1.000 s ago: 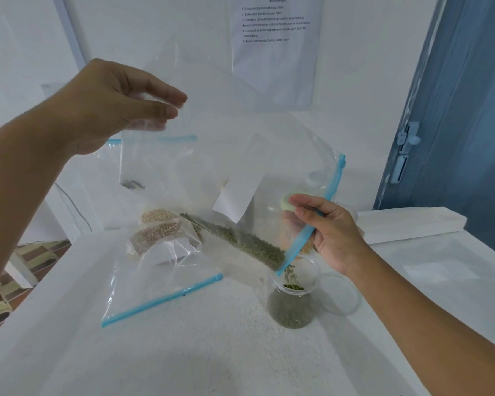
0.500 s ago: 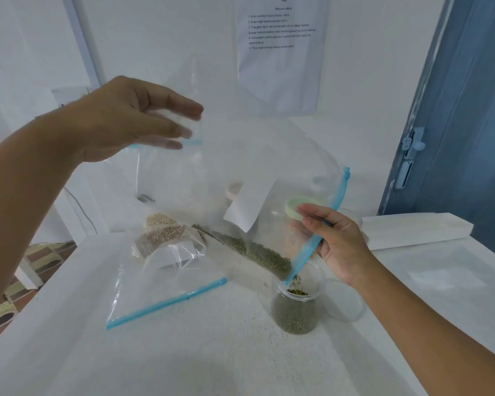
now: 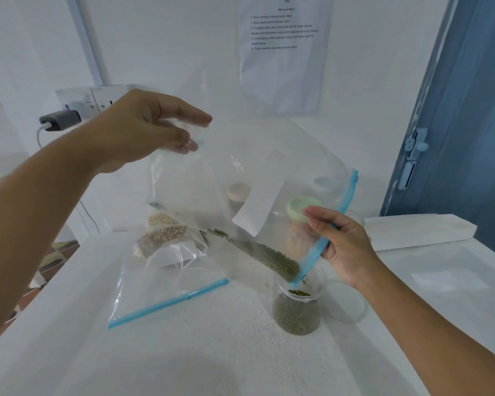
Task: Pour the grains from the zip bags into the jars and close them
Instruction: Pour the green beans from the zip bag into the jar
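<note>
from the head view, we hold the zip bag [image 3: 240, 172] tilted over the open jar [image 3: 296, 307] on the table [image 3: 212, 352]. our left hand [image 3: 143, 130] pinches the bag's closed corner high, fingers curled on the plastic, so the green grains [image 3: 269, 257] slide down. our right hand [image 3: 343, 244] pinches the blue zip edge [image 3: 323, 247] just above the jar mouth, steering the stream in. a second bag [image 3: 166, 270] of paler grains lies beside, waiting.

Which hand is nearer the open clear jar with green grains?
Right. The right hand grips the bag's blue zip edge just above the clear jar; the left hand holds the bag's far corner, high and away.
</note>
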